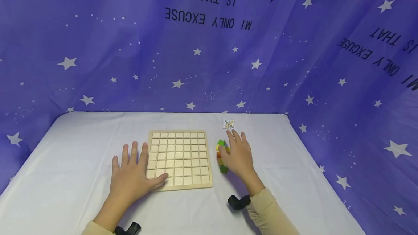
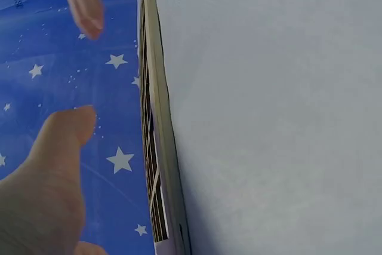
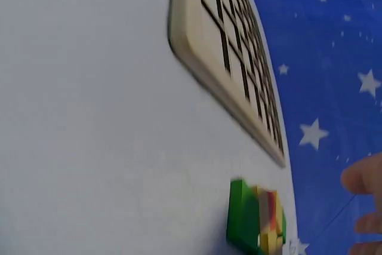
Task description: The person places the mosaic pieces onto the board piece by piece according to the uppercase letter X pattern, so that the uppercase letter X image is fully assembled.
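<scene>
A square wooden board (image 1: 179, 154) with a grid of pale square cells lies flat on the table. My left hand (image 1: 128, 180) is spread at its left side, the thumb reaching over the lower-left cells; whether it touches the wood I cannot tell. To the right of the board sits a small cluster of green, yellow and orange blocks (image 1: 221, 161). Over them hovers my right hand (image 1: 241, 155), fingers extended and partly hiding the cluster. In the right wrist view its fingers (image 3: 365, 174) are apart from the blocks (image 3: 246, 216).
A small printed card (image 1: 229, 124) with a coloured grid pattern lies beyond my right fingertips. White cloth (image 1: 281, 148) covers the table, and a purple star-patterned curtain (image 1: 147, 61) hangs behind it and along the right side.
</scene>
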A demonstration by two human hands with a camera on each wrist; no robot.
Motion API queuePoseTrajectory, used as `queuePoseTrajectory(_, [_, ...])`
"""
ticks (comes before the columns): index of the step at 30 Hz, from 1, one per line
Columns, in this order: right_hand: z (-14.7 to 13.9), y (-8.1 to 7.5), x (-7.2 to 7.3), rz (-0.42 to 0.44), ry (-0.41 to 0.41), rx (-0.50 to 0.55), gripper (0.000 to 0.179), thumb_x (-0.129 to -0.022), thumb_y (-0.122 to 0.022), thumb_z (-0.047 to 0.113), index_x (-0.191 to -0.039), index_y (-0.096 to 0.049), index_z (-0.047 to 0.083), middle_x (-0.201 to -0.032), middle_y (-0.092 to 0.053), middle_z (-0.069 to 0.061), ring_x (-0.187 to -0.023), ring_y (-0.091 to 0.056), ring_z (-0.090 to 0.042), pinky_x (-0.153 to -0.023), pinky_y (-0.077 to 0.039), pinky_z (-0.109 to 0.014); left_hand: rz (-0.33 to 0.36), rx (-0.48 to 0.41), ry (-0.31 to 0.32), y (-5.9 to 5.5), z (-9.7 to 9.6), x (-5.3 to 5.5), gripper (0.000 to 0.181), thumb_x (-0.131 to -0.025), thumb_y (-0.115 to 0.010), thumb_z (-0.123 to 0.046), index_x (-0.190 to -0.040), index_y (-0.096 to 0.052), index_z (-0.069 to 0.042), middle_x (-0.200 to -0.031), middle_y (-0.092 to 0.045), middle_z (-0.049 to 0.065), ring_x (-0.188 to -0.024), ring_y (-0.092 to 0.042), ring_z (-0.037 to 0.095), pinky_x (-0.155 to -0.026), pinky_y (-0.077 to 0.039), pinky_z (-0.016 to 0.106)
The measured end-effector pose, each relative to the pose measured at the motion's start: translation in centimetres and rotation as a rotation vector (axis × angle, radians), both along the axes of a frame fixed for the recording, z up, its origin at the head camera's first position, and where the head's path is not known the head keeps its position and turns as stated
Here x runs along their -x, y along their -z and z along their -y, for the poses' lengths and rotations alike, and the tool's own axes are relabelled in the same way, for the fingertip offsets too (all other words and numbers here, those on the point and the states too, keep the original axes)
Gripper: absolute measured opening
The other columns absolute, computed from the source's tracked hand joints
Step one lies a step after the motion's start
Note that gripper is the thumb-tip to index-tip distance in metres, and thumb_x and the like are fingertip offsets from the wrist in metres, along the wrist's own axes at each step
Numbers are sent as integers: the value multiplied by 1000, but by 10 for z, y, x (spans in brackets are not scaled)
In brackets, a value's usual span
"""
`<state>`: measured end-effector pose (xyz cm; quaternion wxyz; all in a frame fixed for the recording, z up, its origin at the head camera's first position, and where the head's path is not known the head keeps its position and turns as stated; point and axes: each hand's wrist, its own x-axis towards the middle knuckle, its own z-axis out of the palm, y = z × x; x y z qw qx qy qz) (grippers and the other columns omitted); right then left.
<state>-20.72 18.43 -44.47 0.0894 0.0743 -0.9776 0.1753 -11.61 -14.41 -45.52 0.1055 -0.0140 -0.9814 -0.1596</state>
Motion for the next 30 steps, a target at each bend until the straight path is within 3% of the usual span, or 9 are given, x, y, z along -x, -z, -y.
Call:
queuePoseTrajectory(6, [-5,7,24,72,42,2,50,-96,-57,35,-140,-56,11,-149,-50,-14,-142,-38,-42,-113,-36,-62,48,-18,35,8,5,-1,133,-66,-59,-89,-154,-25,4,-158,-21,35,-148,-17,52,-115,-17,71])
queuePoseTrajectory(13, [-2,18,42,123,80,-35,42,-95,-61,37,-131,-65,16,-133,-62,-12,-125,-53,-37,-102,-47,-56,112,-52,80,21,9,-3,140,-62,-59,-92,-155,-21,7,-159,-20,35,-148,-16,52,-117,-17,70])
queuePoseTrajectory(21, [-4,24,48,118,73,11,32,-92,-69,35,-119,-73,19,-122,-65,-9,-114,-57,-34,-91,-51,-50,118,-90,119,34,12,-2,147,-57,-60,-94,-156,-17,6,-160,-19,32,-151,-12,48,-120,-11,65])
queuePoseTrajectory(30, [-5,27,50,101,70,88,24,-91,-72,29,-111,-76,17,-117,-67,-6,-113,-56,-30,-95,-50,-47,81,-134,132,41,11,3,143,-60,-64,-89,-155,-17,7,-161,-22,28,-152,-14,45,-122,-13,60])
